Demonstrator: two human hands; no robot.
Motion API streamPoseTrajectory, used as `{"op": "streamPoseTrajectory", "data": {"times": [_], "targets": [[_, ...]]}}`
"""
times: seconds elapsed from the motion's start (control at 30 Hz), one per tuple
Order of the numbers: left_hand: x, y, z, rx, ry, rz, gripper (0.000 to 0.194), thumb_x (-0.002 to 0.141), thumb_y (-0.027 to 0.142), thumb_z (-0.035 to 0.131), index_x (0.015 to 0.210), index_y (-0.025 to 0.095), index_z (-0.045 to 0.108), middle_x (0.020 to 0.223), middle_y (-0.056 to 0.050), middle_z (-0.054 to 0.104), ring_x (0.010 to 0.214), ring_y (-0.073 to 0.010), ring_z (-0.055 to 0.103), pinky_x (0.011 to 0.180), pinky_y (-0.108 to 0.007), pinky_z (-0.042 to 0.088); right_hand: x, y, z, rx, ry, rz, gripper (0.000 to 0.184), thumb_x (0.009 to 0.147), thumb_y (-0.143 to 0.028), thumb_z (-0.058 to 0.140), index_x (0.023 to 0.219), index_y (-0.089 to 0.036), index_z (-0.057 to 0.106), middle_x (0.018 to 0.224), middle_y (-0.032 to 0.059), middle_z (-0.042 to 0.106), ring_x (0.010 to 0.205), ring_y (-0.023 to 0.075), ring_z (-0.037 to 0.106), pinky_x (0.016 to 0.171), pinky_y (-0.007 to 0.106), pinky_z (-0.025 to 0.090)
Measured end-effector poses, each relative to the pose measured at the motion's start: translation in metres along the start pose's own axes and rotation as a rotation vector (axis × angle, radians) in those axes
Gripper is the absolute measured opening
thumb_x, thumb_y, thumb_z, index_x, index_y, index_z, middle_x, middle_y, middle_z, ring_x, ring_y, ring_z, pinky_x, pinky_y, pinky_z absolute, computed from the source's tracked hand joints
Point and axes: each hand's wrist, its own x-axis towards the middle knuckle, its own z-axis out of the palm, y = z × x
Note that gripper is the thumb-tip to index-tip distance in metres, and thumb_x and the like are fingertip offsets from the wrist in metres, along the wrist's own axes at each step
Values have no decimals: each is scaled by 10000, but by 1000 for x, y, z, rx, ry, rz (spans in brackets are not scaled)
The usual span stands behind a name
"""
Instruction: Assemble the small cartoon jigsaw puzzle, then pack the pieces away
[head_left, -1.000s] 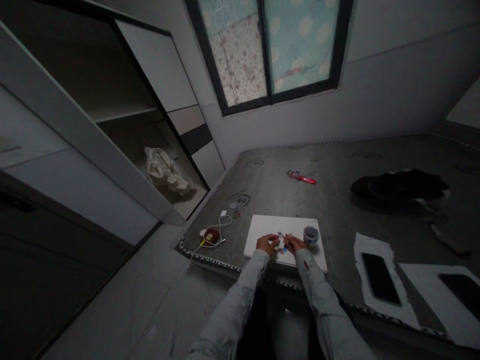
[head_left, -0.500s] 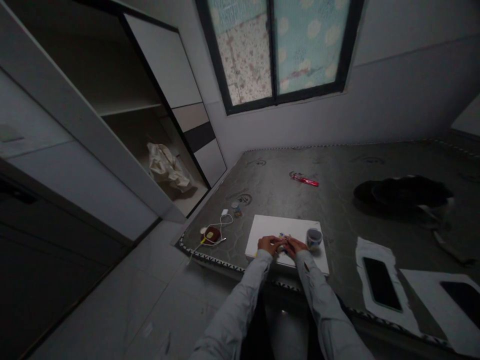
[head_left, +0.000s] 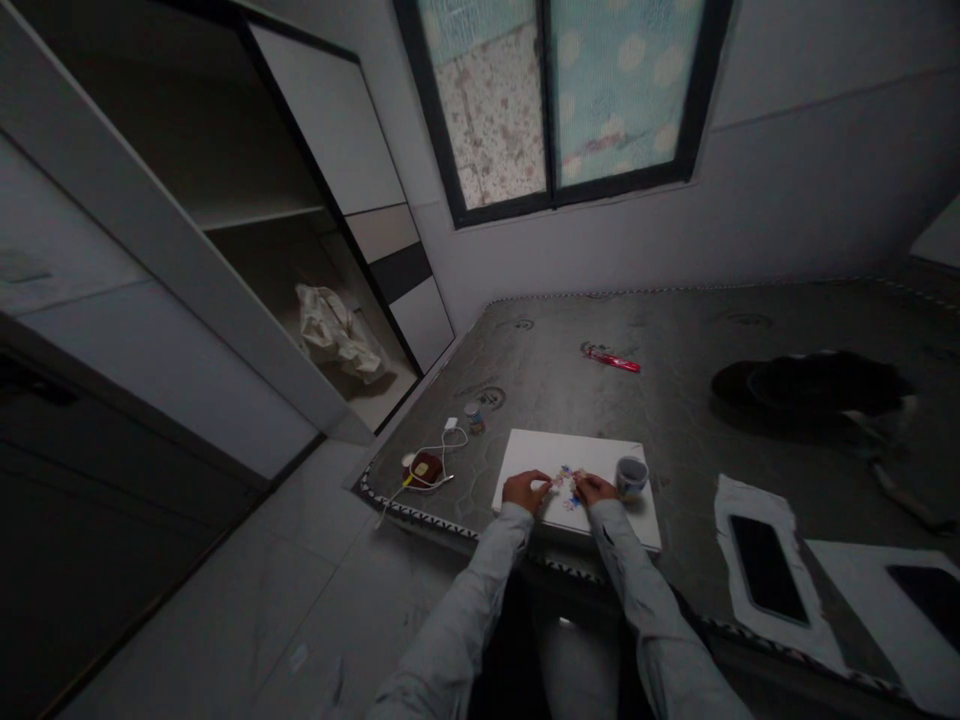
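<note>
Small colourful pieces point(head_left: 571, 498), which look like jigsaw puzzle pieces, lie loosely together on a white board point(head_left: 525, 450). At their left is my left hand point(head_left: 527, 491), its thumb and forefinger pinched at a small pale piece. My right hand point(head_left: 596, 489) comes in from the other side, fingertips pressed together at the edge of the pieces; what they hold is too small to make out. Right of that hand a round tub point(head_left: 631, 478) with a printed side stands on the board.
The board rests on a grey mattress point(head_left: 547, 370). Left are a small jar point(head_left: 474, 418), a white cable point(head_left: 442, 465) and a brown object point(head_left: 424, 470). Farther back lies a red item point(head_left: 613, 360). Right are a phone point(head_left: 769, 567) on white cloth and a black bag-like thing point(head_left: 817, 390).
My hands have moved apart, the left one shifting left. More of the colourful pieces between them now shows.
</note>
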Motion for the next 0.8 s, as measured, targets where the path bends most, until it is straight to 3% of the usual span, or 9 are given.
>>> {"op": "streamPoseTrajectory", "data": {"times": [0.13, 0.3, 0.47, 0.63, 0.7, 0.8], "targets": [[-2, -4, 1, -14, 19, 31, 104, 781, 267, 772, 883, 251, 787, 917, 0, 769, 729, -132, 696, 755, -226, 525, 4, 5, -6, -173, 33, -71, 523, 540, -640, 681, 771, -171, 702, 715, 84, 711, 659, 216, 648, 629, 332, 540], [-5, -5, 3, -45, 7, -19, 99, 766, 286, 783, 860, 255, 785, 908, 16, 769, 787, -140, 704, 754, -218, 531, 11, 9, -10, -357, 43, -152, 365, 557, -478, 671, 779, -193, 720, 793, 84, 730, 718, 219, 655, 694, 325, 522], [-6, -7, -1, 3, 19, -49, 101, 769, 319, 777, 865, 288, 781, 888, 41, 770, 837, -143, 712, 797, -223, 522, 12, 10, -12, -427, 32, -138, 333, 584, -488, 648, 738, -197, 694, 702, 78, 713, 646, 220, 647, 620, 314, 497], [-3, -16, -1, 85, -57, -137, 176, 682, 328, 837, 849, 308, 782, 908, 25, 776, 923, -189, 708, 871, -287, 526, 6, 8, -13, -438, 40, -132, 359, 667, -545, 602, 738, -204, 692, 716, 94, 729, 664, 229, 666, 604, 303, 501], [-4, -16, -1, 71, -41, -116, 213, 662, 290, 850, 865, 295, 785, 934, 7, 775, 952, -200, 704, 905, -306, 529, 1, 5, -14, -433, 21, -137, 376, 682, -548, 589, 769, -201, 704, 731, 93, 738, 682, 232, 678, 611, 299, 512], [-5, -6, 0, -54, 22, -31, 147, 779, 262, 758, 922, 242, 785, 994, -35, 769, 938, -188, 710, 893, -307, 550, -9, -3, -14, -448, -35, -163, 391, 673, -548, 590, 790, -198, 721, 745, 83, 744, 690, 237, 682, 629, 308, 516]]}}
